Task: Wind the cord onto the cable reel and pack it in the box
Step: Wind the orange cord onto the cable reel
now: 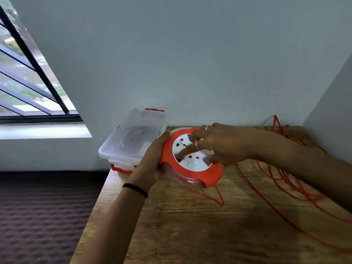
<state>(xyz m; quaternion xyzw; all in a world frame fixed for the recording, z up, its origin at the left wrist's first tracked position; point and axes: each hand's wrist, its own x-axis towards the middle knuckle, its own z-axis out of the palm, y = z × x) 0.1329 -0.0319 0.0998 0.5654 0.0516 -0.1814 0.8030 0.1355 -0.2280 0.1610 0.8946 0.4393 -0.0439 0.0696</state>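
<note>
Left hand (152,161) gripping cable reel (192,168) rim, right hand (215,143) fingers spread on its face, cord (285,180) loose on worktop (190,225), box (133,138) far left

1 cable reel (192,159), 1 cord (282,180), 1 box (122,147), 2 hands, 1 table (190,225)

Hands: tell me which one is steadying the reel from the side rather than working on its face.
The left hand, with the black wrist band, grips the orange rim of the cable reel. The right hand, wearing rings, has fingers on the white socket face.
</note>
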